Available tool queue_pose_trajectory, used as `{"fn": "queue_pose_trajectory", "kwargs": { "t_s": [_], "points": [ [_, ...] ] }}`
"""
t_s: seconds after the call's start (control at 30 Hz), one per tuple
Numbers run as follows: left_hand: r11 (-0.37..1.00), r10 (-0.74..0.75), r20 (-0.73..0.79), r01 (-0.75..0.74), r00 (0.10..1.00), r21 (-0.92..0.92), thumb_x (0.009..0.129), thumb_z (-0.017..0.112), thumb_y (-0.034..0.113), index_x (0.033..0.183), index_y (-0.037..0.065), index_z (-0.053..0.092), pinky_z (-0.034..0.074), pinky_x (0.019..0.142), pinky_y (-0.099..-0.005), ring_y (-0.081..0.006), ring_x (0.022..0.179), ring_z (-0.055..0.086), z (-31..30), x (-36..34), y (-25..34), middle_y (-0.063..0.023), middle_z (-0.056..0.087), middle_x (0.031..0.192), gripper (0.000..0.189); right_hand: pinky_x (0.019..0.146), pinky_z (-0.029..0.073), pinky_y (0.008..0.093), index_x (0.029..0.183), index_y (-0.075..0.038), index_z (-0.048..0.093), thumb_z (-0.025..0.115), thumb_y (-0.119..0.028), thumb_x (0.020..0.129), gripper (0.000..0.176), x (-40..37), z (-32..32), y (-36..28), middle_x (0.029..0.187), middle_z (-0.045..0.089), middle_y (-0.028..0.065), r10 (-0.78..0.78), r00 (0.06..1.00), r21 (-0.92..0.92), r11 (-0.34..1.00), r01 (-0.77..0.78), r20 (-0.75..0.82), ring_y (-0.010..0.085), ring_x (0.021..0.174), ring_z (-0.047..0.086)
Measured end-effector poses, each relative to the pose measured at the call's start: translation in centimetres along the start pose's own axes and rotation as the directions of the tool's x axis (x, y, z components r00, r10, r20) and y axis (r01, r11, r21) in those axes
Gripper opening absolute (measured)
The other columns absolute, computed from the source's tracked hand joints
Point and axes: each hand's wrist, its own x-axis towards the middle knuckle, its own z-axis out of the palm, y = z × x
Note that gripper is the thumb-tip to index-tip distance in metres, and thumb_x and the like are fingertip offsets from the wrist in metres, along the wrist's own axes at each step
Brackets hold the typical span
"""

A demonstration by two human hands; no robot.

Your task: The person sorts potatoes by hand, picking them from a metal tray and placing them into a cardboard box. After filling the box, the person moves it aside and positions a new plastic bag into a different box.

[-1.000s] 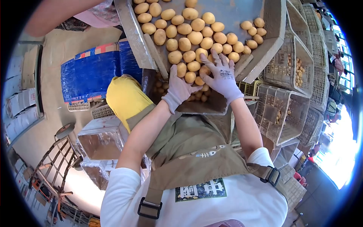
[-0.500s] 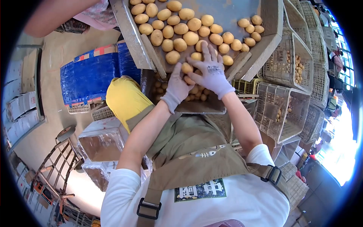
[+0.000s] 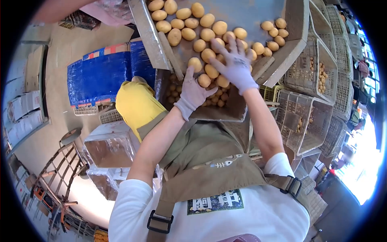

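Round yellow potatoes (image 3: 219, 28) lie on a grey sorting tray (image 3: 258, 12) with wooden side rails. My left hand (image 3: 192, 92), in a pale glove, is at the tray's lower lip, its fingers apart beside a few potatoes. My right hand (image 3: 236, 66), also gloved, rests with spread fingers over potatoes at the right of the opening. Between the hands, several potatoes sit at the lip above a box (image 3: 225, 116) that holds more potatoes. Neither hand is closed round a potato.
Plastic crates (image 3: 300, 117), some with potatoes, are stacked at the right. Blue-wrapped boxes (image 3: 98, 78) stand at the left, near clear-wrapped cartons (image 3: 109, 149) and a metal cart (image 3: 60, 173). A person's arm (image 3: 60, 10) shows at the upper left.
Potatoes have shifted down toward the lip and the box. My hands have moved apart, the left one lower and the right one farther right on the potatoes.
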Motion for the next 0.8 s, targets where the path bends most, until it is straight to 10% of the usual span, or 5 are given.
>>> {"fn": "queue_pose_trajectory", "kwargs": {
  "t_s": [0.07,0.57,0.8],
  "points": [
    [0.996,-0.019,0.044,0.023,0.999,-0.091,0.095,0.037,0.073,0.154,0.018,0.035,0.031,0.112,-0.067,-0.0333,0.144,0.038,0.3,0.2,0.2,-0.0074,0.039,0.157,0.081,0.108,0.022,0.0683,0.147,-0.04,0.049,0.071,-0.047,0.081,0.07,-2.4,-1.9,0.5,0.158,0.037,0.011,0.036,0.959,0.046,0.998,-0.051,0.28,0.0415,0.143,0.032],
    [0.998,-0.047,0.016,0.048,0.999,-0.046,0.091,0.03,0.078,0.158,0.019,0.028,0.03,0.111,-0.0667,-0.0395,0.145,0.035,1.4,-0.1,0.5,-0.0103,0.03,0.162,0.089,0.116,0.008,0.0729,0.141,-0.037,0.058,0.067,-0.042,0.085,0.057,-4.7,-3.0,0.1,0.166,0.026,0.0066,-0.039,0.891,-0.02,0.998,0.053,0.453,0.0434,0.154,0.013],
    [0.997,-0.032,0.075,0.037,0.997,-0.064,0.093,0.034,0.075,0.158,0.019,0.027,0.034,0.108,-0.07,-0.0372,0.147,0.032,0.8,0.4,0.2,-0.0098,0.03,0.162,0.087,0.104,0.031,0.0572,0.103,-0.02,0.072,0.07,-0.026,0.082,0.022,-2.0,-2.6,-0.6,0.119,0.067,0.0034,-0.109,0.994,0.099,0.989,0.111,-0.032,0.0338,0.116,0.057]
  ]
}}
